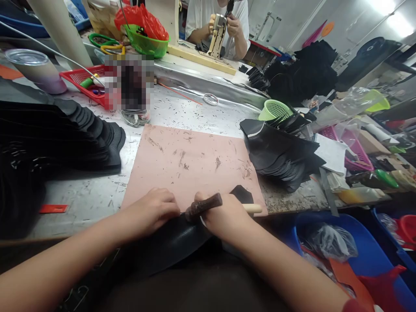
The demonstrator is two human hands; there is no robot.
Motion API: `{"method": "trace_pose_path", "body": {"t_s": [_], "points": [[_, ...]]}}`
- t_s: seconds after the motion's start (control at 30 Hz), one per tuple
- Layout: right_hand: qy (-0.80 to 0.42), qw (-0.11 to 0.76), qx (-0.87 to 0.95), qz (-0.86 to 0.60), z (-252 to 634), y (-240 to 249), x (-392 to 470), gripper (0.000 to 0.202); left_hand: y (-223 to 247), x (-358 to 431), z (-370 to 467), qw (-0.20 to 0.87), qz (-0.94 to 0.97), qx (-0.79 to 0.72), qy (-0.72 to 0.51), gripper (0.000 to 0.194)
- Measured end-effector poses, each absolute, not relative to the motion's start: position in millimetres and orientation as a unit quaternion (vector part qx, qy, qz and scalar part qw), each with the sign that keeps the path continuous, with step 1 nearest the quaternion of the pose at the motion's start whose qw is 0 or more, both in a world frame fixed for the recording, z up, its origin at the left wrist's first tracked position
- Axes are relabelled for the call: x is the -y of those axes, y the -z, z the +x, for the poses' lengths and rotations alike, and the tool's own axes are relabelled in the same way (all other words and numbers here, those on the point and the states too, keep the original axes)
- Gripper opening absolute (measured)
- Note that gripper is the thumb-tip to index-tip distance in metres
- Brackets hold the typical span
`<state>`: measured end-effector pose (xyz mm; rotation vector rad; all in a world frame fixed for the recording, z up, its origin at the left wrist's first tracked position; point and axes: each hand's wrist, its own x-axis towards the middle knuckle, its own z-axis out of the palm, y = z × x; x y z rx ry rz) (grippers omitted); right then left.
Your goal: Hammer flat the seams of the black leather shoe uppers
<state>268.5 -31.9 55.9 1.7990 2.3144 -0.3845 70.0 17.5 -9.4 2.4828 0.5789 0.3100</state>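
Observation:
A black leather-like piece (182, 242) hangs over the front edge of the bench, its upper edge on a pink work mat (191, 164). My left hand (159, 208) is closed on that edge, fingers curled. In my right hand (224, 219) is a hammer (206, 207); its dark, worn head points left and its pale wooden handle sticks out to the right. The right fingers also press at the piece, though the fingertips are hidden. A dark tip of material shows beyond this hand.
Stacked black pieces stand left (110, 147) and right (279, 151) of the mat. Behind are a red basket (73, 78), a tumbler (35, 71) and a green basket (274, 110). Blue bins (364, 229) sit low at right. Across the bench, a person (217, 26) works at a machine.

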Motion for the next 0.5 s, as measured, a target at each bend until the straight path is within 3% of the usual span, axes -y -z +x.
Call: {"method": "trace_pose_path", "body": {"t_s": [0.5], "points": [[0.149,0.093,-0.803,0.570,247,-54,29,0.012,11,-12,48,0.291,0.918,-0.244,-0.116,0.023]]}}
